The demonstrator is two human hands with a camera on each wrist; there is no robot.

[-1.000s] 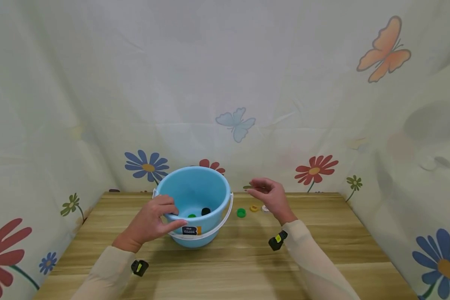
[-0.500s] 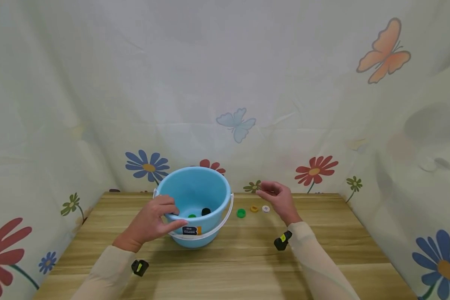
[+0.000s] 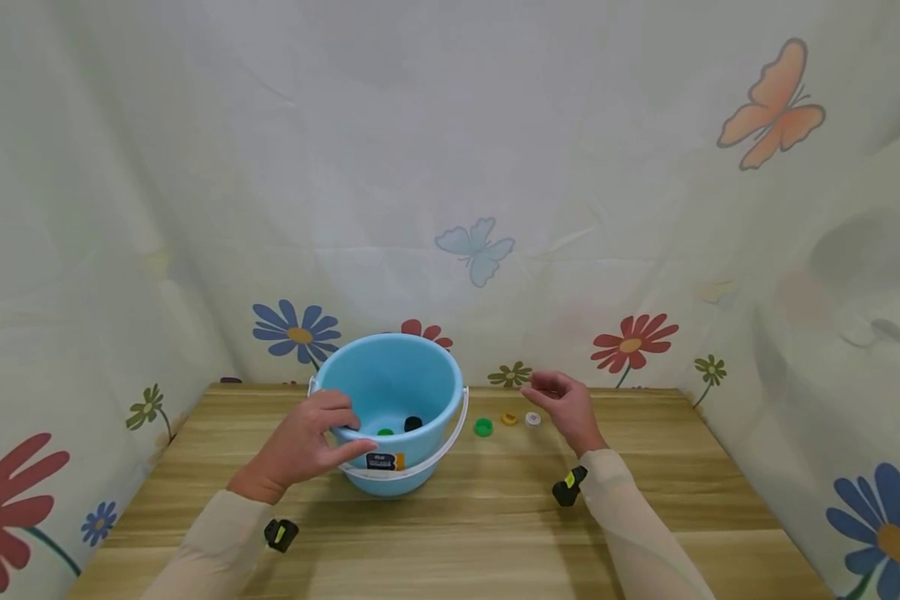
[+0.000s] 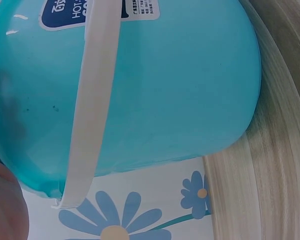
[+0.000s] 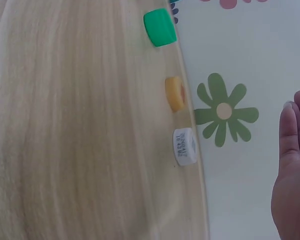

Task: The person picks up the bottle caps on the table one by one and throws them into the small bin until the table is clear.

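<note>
While the left hand (image 3: 300,446) grips the blue bucket (image 3: 390,383), the right hand (image 3: 567,410), fingers loosely extended, has moved rightward

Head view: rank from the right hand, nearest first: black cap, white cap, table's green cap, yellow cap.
From the right hand:
1. White cap: on the table, just left of the hand.
2. Yellow cap: left of the white one.
3. Green cap: left again, beside the bucket.
4. Black cap: farthest left, inside the bucket.
</note>
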